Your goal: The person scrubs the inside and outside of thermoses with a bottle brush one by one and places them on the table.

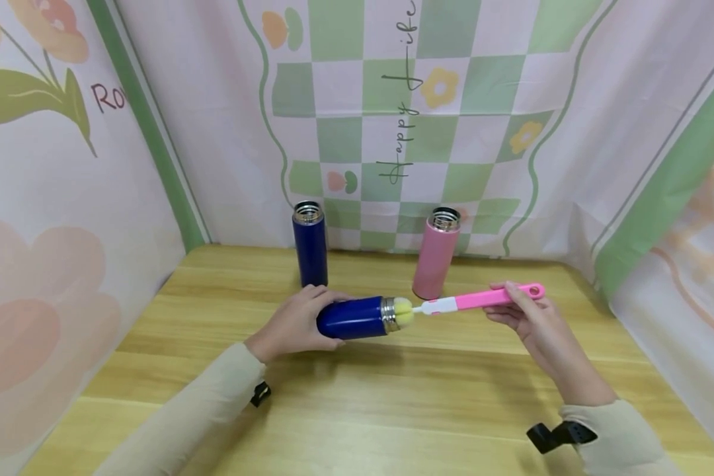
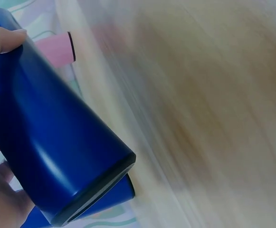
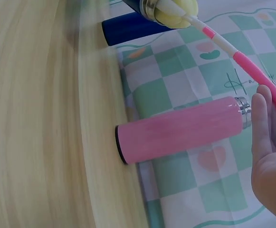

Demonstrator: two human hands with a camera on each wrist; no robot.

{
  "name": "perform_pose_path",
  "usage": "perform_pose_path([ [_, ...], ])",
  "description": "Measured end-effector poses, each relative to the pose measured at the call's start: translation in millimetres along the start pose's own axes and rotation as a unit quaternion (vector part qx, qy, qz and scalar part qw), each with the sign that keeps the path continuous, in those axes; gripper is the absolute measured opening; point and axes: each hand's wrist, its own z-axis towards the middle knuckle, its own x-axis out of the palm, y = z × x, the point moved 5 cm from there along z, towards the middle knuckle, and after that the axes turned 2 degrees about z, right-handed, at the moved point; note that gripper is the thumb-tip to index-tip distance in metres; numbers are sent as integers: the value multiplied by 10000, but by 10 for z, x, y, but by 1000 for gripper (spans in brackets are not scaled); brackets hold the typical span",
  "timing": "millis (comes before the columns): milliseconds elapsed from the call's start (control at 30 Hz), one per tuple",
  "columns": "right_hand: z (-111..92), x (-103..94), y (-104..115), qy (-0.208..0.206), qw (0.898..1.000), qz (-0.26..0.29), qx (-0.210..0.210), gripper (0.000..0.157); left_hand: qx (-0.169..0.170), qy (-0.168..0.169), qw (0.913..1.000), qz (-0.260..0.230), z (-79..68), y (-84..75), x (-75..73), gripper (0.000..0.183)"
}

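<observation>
My left hand (image 1: 303, 320) grips a dark blue thermos bottle (image 1: 354, 318) round its base end. The bottle lies on its side in the air, its open steel mouth pointing right. In my right hand (image 1: 532, 330) is a bottle brush (image 1: 488, 299) with a pink and white handle, held between thumb and fingers. Its yellow sponge head (image 1: 403, 312) sits at the bottle's mouth, bulging out over the rim. From the left wrist view, the thumb lies over the blue bottle (image 2: 52, 123) and the fingers wrap its other side.
Behind the held bottle, a second dark blue bottle (image 1: 311, 248) stands upright without a lid. To its right stands a lidless pink bottle (image 1: 436, 254), just behind the brush. All is over a wooden table (image 1: 393, 410), with a patterned curtain (image 1: 345, 86) at its back edge.
</observation>
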Motion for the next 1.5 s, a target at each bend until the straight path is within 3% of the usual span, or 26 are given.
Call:
perform_pose_path([
  [400, 1, -44, -16, -183, 9991, 395, 0, 32, -33, -143, 9999, 86, -19, 14, -29, 74],
  [567, 1, -24, -62, -225, 9984, 509, -42, 31, -83, -383, 9992, 36, -32, 29, -40, 75],
  [933, 1, 44, -151, -465, 9978, 448, -162, 29, 187, -861, 9961, -13, -30, -24, -47, 75],
  [1500, 29, 146, -202, -396, 9977, 454, -302, 28, 212, -919, 9951, -286, 11, -69, 7, 75],
])
